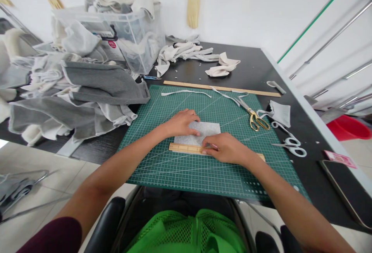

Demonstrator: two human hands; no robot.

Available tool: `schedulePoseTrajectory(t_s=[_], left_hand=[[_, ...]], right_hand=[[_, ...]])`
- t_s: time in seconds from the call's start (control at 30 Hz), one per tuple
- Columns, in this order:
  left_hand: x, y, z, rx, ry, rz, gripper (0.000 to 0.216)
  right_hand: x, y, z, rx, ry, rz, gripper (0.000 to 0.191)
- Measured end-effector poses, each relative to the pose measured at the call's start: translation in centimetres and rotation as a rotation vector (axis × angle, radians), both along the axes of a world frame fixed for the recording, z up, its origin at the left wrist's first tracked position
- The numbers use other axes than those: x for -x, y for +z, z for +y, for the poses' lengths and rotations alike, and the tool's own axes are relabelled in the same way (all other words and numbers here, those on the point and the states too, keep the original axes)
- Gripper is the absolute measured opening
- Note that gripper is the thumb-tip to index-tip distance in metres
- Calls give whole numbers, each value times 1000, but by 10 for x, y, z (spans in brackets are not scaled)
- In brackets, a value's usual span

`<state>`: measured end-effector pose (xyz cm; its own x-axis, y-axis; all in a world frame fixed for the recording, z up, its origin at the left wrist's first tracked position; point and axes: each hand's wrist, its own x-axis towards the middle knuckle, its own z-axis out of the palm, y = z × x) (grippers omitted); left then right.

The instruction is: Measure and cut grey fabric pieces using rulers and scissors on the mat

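A piece of grey fabric (209,128) lies flat on the green cutting mat (174,171). Thumb and fingers of my left hand (183,123) are spread apart, resting on the fabric's left part. Along its near edge lies a wooden ruler (186,148), partly covered by my right hand (223,147). My right fingers are closed on a thin reddish pencil-like stick (214,146), mostly hidden in the grip, and touch the ruler. The ruler's far end emerges beyond my right wrist.
Gold-handled scissors (255,119) and white-handled scissors (293,147) lie to the right, near a fabric scrap (280,113) and a phone (345,187). A long wooden ruler (197,85) spans the mat's back. Grey fabric piles (101,80) and a clear plastic bin (139,47) stand left.
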<state>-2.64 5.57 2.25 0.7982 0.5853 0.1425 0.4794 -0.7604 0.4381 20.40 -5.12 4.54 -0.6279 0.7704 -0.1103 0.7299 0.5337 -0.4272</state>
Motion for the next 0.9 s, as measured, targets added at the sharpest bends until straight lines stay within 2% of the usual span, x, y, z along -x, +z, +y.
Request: schedulePoseTrajectory(t_s=[0.9], left_hand=[[-1,1,-2,34,-54,-45,44]], right_hand=[[3,4,-4,2,7,-73,20]])
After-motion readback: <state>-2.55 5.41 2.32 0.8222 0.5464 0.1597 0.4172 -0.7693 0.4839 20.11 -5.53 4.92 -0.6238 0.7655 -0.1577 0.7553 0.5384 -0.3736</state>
